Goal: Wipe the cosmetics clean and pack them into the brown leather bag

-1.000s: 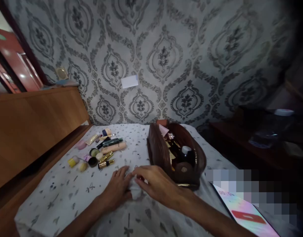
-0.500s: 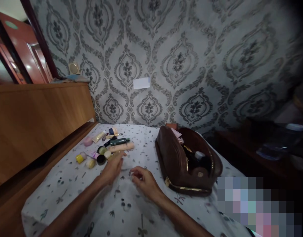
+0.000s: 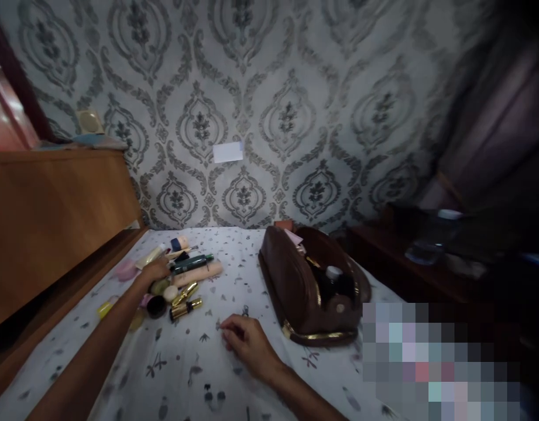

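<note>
My left hand [image 3: 154, 273] is over the pile of cosmetics at the left, beside a dark green tube [image 3: 191, 264]. Its fingers are blurred and partly hidden, so I cannot tell what they grip. My right hand [image 3: 250, 342] rests low over the cloth, its fingers curled in with nothing visible in them. Between my hands lie a gold lipstick tube [image 3: 185, 293] and a black-and-gold lipstick tube [image 3: 185, 309]. Near them are a peach tube [image 3: 199, 273], a small cream-coloured jar [image 3: 171, 293] and a black round lid [image 3: 156, 306].
A brown cosmetic bag [image 3: 291, 280] stands unzipped to the right, with a white-capped bottle [image 3: 334, 273] inside. Patterned white cloth [image 3: 234, 380] covers the surface. A wooden board [image 3: 62, 204] borders the left, and a clear bottle [image 3: 431, 240] stands at the far right.
My left hand has moved left and away from me, into the cosmetics. Two gold-coloured lipstick tubes now show where it was. My right hand has curled its fingers; the view has turned right.
</note>
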Demonstrator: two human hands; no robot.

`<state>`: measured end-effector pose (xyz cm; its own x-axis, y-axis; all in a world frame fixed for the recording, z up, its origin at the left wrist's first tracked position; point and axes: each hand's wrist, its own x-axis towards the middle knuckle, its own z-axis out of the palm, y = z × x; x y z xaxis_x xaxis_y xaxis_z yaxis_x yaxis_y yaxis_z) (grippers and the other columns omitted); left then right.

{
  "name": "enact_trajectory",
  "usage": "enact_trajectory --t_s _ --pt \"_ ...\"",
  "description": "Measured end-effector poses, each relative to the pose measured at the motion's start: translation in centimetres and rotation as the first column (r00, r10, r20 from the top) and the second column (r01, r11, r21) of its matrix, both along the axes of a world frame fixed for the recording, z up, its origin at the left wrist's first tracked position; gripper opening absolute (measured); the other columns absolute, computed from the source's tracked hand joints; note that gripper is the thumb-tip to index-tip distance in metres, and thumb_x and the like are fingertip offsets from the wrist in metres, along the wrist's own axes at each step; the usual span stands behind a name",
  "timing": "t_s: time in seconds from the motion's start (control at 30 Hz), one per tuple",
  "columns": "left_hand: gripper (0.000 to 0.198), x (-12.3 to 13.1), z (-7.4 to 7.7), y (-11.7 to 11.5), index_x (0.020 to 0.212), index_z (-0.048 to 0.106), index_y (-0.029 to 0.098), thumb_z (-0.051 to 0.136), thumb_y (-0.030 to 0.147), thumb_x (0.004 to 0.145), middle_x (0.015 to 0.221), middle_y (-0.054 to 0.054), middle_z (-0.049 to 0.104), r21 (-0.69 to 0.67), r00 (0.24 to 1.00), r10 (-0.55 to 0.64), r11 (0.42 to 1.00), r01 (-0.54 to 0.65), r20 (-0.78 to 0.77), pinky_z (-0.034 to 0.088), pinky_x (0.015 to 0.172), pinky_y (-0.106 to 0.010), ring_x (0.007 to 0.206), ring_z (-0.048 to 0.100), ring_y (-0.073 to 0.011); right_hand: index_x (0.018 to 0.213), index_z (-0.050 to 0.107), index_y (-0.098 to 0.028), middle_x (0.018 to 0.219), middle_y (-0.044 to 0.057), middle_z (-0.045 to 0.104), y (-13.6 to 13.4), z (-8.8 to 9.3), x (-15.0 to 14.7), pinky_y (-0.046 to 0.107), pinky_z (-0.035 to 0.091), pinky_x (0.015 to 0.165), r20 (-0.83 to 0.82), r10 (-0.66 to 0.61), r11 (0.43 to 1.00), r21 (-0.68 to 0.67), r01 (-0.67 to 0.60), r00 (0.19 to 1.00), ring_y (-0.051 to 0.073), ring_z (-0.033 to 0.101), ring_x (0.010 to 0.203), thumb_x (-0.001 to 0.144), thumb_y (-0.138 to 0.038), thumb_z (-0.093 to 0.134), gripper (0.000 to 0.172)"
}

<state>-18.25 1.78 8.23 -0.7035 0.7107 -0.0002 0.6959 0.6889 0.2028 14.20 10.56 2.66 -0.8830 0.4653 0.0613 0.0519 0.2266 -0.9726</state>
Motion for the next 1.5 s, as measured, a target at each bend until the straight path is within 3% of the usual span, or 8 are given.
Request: enact_trajectory --t_s 0.13,0.33,0.53,0.67,1.0,1.23,1.37,1.5 --pt "0.026 0.4 0.9 -0.1 0.111 0.061 0.013 0.061 0.03 0.091 0.108 -0.008 0.067 -0.106 0.997 0.07 0.992 -0.073 -0.031 0.055 0.081 -0.038 0.093 0.066 -0.02 0.084 0.07 -0.017 0.056 -0.004 0.056 -0.1 -0.2 0.3 0.022 0.042 0.057 -0.031 -0.027 0.999 -0.028 0.027 0.999 0.012 0.055 0.055 0.075 -0.016 0.056 0.017" --pt "0.04 2.5 3.3 -0.5 0.11 0.058 0.009 0.037 0.038 0.091 0.109 -0.022 0.067 0.015 0.963 0.114 0.993 -0.114 -0.242 0.051 0.073 -0.042 0.1 0.065 -0.0376 0.086 0.065 -0.016 0.066 -0.003 0.058 0.6 -1.0 -0.2 0.019 0.04 0.049 -0.112 -0.065 0.971 -0.238 0.036 0.992 0.01 0.055 0.053 0.075 -0.027 0.061 0.016" --pt "0.029 13.2 0.1 -1.6 0.109 0.058 0.021 0.049 0.032 0.084 0.111 -0.008 0.068 0.25 0.861 -0.508 0.833 0.494 -0.008 0.049 0.087 -0.036 0.103 0.062 -0.0259 0.113 0.054 -0.018 0.076 -0.002 0.056 1.7 -0.4 0.0 0.021 0.043 0.045 -0.243 -0.204 0.898 -0.432 0.082 0.948 0.013 0.062 0.057 0.071 -0.055 0.067 0.058" --pt "0.026 17.6 -0.4 -2.9 0.105 0.06 0.022 0.051 0.02 0.08 0.105 -0.006 0.066 0.213 0.767 -0.625 0.777 0.593 0.145 0.046 0.088 -0.036 0.102 0.059 -0.0243 0.098 0.06 -0.016 0.062 -0.004 0.057 2.3 0.4 0.6 0.021 0.04 0.047 -0.163 -0.199 0.915 -0.384 0.123 0.967 0.01 0.054 0.048 0.075 -0.053 0.065 0.044" --pt "0.027 14.6 -2.1 -7.7 0.109 0.057 0.019 0.042 0.036 0.096 0.11 -0.009 0.065 0.513 0.888 -0.37 0.837 0.192 0.272 0.046 0.092 -0.038 0.105 0.06 -0.0242 0.087 0.066 -0.016 0.067 -0.002 0.06 1.9 0.5 0.9 0.022 0.038 0.049 0.018 -0.009 0.987 -0.157 0.012 1.0 0.01 0.051 0.053 0.076 -0.043 0.066 0.03" --pt "0.053 15.8 -3.9 -7.7 0.126 0.048 0.02 0.042 0.0 0.077 0.13 -0.012 0.051 0.462 0.831 -0.555 0.727 0.509 -0.042 0.041 0.105 -0.044 0.124 0.048 -0.025 0.1 0.071 -0.016 0.09 0.005 0.068 2.5 0.6 1.3 0.03 0.046 0.073 0.072 0.125 0.967 0.214 -0.138 0.99 0.02 0.061 0.081 0.075 -0.032 0.069 0.03" --pt "0.066 16.4 -4.5 -6.6 0.127 0.047 0.017 0.044 -0.007 0.066 0.123 -0.013 0.054 0.273 0.815 -0.569 0.772 0.574 -0.107 0.041 0.104 -0.046 0.12 0.048 -0.0275 0.098 0.066 -0.016 0.089 0.005 0.066 2.5 0.5 1.3 0.029 0.046 0.072 0.038 0.222 0.946 0.236 -0.224 0.974 0.019 0.06 0.081 0.079 -0.033 0.066 0.025" --pt "0.044 16.6 -4.4 -5.9 0.111 0.057 0.017 0.049 0.0 0.071 0.112 -0.012 0.06 0.274 0.861 -0.502 0.82 0.503 -0.077 0.043 0.096 -0.047 0.109 0.052 -0.0302 0.098 0.065 -0.015 0.089 0.004 0.066 2.5 0.3 1.3 0.03 0.046 0.074 0.011 0.255 0.936 0.25 -0.249 0.967 0.02 0.06 0.082 0.079 -0.031 0.065 0.024"
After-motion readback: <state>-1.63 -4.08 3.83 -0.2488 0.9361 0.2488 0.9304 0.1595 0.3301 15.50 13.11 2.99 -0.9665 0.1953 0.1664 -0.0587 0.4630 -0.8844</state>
